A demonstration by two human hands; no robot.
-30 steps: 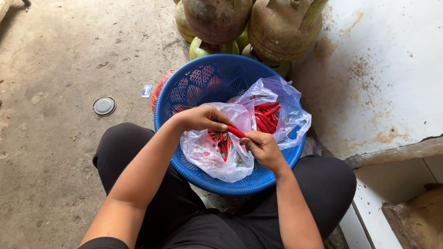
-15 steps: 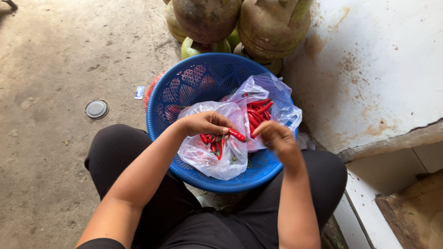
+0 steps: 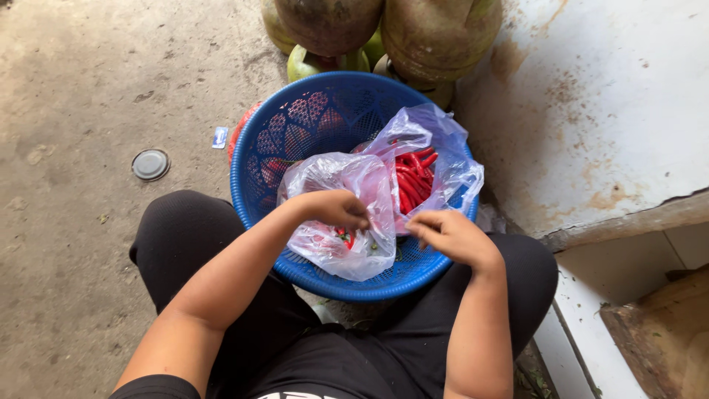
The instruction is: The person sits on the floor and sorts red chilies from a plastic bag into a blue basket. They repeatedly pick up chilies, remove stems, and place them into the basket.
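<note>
A round blue plastic basket point(image 3: 310, 125) sits between the person's knees, holding two clear plastic bags point(image 3: 443, 166) of red chillies point(image 3: 412, 177). The left hand point(image 3: 336, 209), fingers curled, reaches into the nearer bag. The right hand point(image 3: 452, 236) hovers beside it, fingertips pinched together; whether it holds anything cannot be told.

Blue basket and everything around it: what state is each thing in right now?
Blue basket: upright on the lap, holding two plastic bags.
Near bag: open, a few red chillies inside.
Far bag: open, heaped with red chillies.
Left hand: curled at the near bag's mouth.
Right hand: fingers bent, above the basket's rim; whether it holds anything cannot be told.
Round lid: flat on the floor.
</note>
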